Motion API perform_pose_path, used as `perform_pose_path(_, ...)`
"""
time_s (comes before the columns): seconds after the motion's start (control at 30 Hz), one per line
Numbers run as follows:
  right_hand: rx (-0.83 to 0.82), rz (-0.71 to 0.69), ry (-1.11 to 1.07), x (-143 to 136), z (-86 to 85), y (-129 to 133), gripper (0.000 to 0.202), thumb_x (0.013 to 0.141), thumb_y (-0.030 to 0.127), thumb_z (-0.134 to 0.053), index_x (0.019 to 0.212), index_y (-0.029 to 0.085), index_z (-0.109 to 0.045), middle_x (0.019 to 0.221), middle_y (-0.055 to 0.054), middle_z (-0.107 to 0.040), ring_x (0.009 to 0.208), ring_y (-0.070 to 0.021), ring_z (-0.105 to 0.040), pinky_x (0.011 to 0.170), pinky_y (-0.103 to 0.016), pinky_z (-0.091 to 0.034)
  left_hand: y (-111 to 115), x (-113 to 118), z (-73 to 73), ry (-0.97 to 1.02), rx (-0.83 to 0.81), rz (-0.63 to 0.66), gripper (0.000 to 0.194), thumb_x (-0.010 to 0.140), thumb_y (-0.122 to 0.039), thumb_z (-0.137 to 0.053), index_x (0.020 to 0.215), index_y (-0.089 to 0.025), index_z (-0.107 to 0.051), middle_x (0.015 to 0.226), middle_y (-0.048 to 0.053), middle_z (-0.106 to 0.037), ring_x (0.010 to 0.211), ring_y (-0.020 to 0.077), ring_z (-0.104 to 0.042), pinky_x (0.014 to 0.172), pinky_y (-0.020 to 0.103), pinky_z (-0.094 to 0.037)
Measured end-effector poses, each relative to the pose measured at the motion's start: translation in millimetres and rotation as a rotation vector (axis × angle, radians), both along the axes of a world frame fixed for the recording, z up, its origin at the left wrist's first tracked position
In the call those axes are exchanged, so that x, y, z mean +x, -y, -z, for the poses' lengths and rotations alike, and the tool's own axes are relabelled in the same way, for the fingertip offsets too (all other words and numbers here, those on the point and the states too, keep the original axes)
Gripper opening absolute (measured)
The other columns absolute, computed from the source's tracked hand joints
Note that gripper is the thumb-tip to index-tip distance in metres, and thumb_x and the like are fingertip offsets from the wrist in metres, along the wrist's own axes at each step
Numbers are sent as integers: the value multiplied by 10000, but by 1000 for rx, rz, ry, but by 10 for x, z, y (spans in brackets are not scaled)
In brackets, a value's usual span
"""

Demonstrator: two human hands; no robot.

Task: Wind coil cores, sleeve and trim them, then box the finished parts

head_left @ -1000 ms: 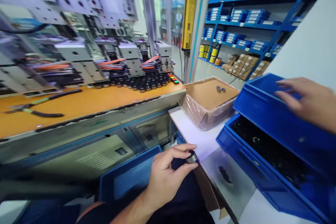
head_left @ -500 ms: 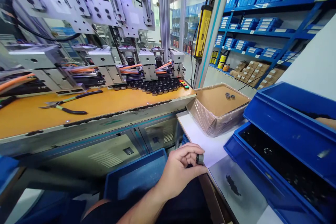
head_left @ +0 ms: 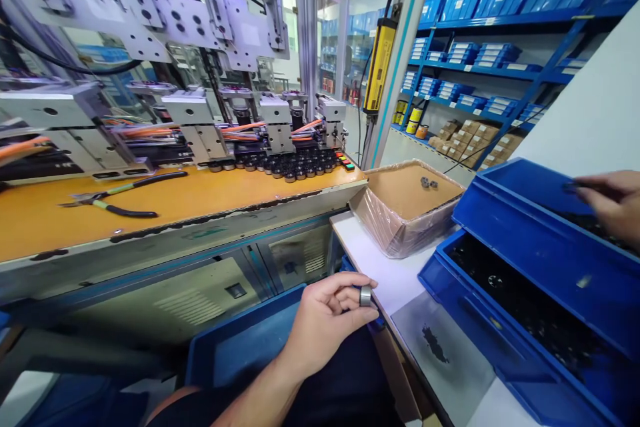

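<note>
My left hand point(head_left: 327, 320) is closed, pinching a short grey metal ring point(head_left: 365, 295) between thumb and fingers, beside the edge of the white table. On the far right, my right hand point(head_left: 615, 203) hovers over the upper blue bin point(head_left: 530, 233). Its thumb and fingertips grip a small dark part point(head_left: 570, 187), blurred and too small to name exactly. Black parts show inside that bin under the hand. The lower blue bin point(head_left: 480, 320) contains many small black pieces and one shiny ring point(head_left: 495, 281).
A plastic-lined cardboard box point(head_left: 400, 233) with a few small parts stands behind the bins. Pliers point(head_left: 120, 203) and rows of black round parts point(head_left: 300, 165) lie on the orange bench point(head_left: 225, 200) before the machine. A blue crate point(head_left: 240, 347) sits below my left arm.
My right hand has risen from the upper bin into fuller view, with a small dark part in its fingertips. The ring in my left hand has turned slightly; the whole view has shifted.
</note>
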State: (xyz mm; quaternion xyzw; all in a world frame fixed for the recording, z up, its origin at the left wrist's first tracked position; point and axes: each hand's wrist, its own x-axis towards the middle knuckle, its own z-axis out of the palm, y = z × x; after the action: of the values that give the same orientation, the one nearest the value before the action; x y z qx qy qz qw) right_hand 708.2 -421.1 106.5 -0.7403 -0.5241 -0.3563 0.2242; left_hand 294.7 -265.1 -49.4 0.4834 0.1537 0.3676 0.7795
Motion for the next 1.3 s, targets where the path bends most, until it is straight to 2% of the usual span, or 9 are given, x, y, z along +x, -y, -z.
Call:
perform_pose_path(0.03,-44,-24,8,-242,7,-20,356,892,425,-632,861,111,-796,765,-64,-744,670,-108,-672,627,-289,-432,12,16,-16,7,-3,-2,314,611,-54,-858,885,-192,-794,823,51,-792,673,122,-732,668,190,-591)
perform_pose_path(0.1,-54,-243,-19,-859,193,-81,194,935,241,-620,973,119,-766,979,-89,-743,902,-160,-699,777,-292,-507,46,69,-44,19,6,-8,325,614,-42,-853,891,-201,-792,886,55,-809,701,139,-757,680,194,-610)
perform_pose_path(0.2,-109,-635,-108,-1721,714,-214,83,912,154,-636,944,127,-708,914,-75,-669,812,-125,-648,709,-234,-536,111,164,-71,7,68,-15,350,618,-18,-841,901,-217,-795,919,44,-816,721,142,-770,690,175,-616)
perform_pose_path(0.3,-80,-895,-189,-2139,1137,-314,62,926,112,-589,937,104,-650,854,-81,-641,780,-128,-625,669,-227,-546,175,240,-74,-19,157,3,385,628,1,-831,930,-238,-801,911,30,-818,743,138,-775,724,157,-612)
perform_pose_path(0.4,-47,-960,-177,-2192,1287,-337,75,942,115,-558,925,103,-630,835,-83,-638,775,-130,-619,669,-235,-553,228,303,-54,-9,206,32,431,630,10,-830,959,-267,-801,905,7,-817,755,135,-777,757,156,-611)
perform_pose_path(0.57,-27,-991,-150,-2098,1290,-312,76,927,87,-542,915,92,-617,831,-94,-641,775,-144,-631,678,-256,-568,286,389,-24,0,255,17,465,626,36,-819,957,-290,-801,902,-21,-816,751,123,-776,758,137,-604)
perform_pose_path(0.77,-24,-943,-153,-2049,1285,-286,143,924,167,-635,1032,74,-626,912,-112,-670,829,-145,-650,692,-250,-574,293,383,-34,-31,294,0,479,615,48,-813,955,-289,-800,900,-24,-816,756,123,-778,738,119,-597)
perform_pose_path(1.13,-10,-1017,2,-2039,1273,-294,149,908,142,-649,1018,41,-648,844,-89,-646,740,-137,-614,642,-268,-571,295,307,29,-61,178,93,434,608,-8,-857,957,-261,-808,851,21,-815,729,179,-783,708,190,-632)
perform_pose_path(1.3,-22,-1068,76,-2031,1272,-292,145,936,101,-566,1016,17,-654,840,-99,-657,763,-168,-639,621,-287,-571,282,294,63,-63,121,154,397,630,-51,-865,968,-251,-808,882,41,-815,772,209,-787,725,233,-645)
